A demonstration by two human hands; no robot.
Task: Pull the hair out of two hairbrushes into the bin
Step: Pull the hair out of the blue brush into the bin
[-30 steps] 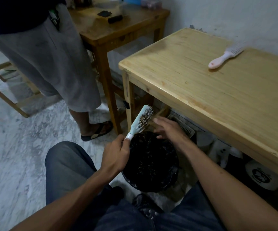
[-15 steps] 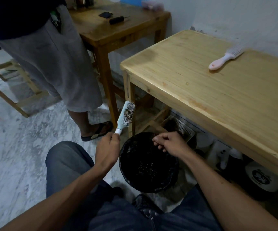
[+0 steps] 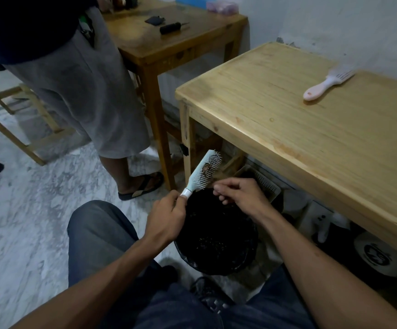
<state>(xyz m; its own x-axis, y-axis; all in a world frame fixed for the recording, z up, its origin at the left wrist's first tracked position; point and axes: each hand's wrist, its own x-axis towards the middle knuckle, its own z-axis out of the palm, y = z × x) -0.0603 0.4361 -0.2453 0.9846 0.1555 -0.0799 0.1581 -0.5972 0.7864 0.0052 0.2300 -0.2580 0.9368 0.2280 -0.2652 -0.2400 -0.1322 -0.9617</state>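
My left hand (image 3: 166, 219) grips the handle of a pale blue hairbrush (image 3: 203, 172), held tilted up over the far rim of a black lined bin (image 3: 216, 255) on the floor between my knees. A tuft of brown hair sits among the brush's bristles. My right hand (image 3: 240, 194) hovers over the bin right beside the bristles, thumb and fingertips pinched together; I cannot tell if hair is between them. A second, pink-handled brush (image 3: 325, 85) lies on the light wooden table (image 3: 311, 143) at the right.
A person in grey shorts (image 3: 78, 86) and sandals stands close at the left, next to a darker wooden table (image 3: 176, 43) with small items. A white slotted basket (image 3: 264, 184) and white containers sit under the light table. The floor is marble.
My left hand has brought the blue brush back to the right, over the bin. My right hand has lifted from the bin's rim up to the bristles.
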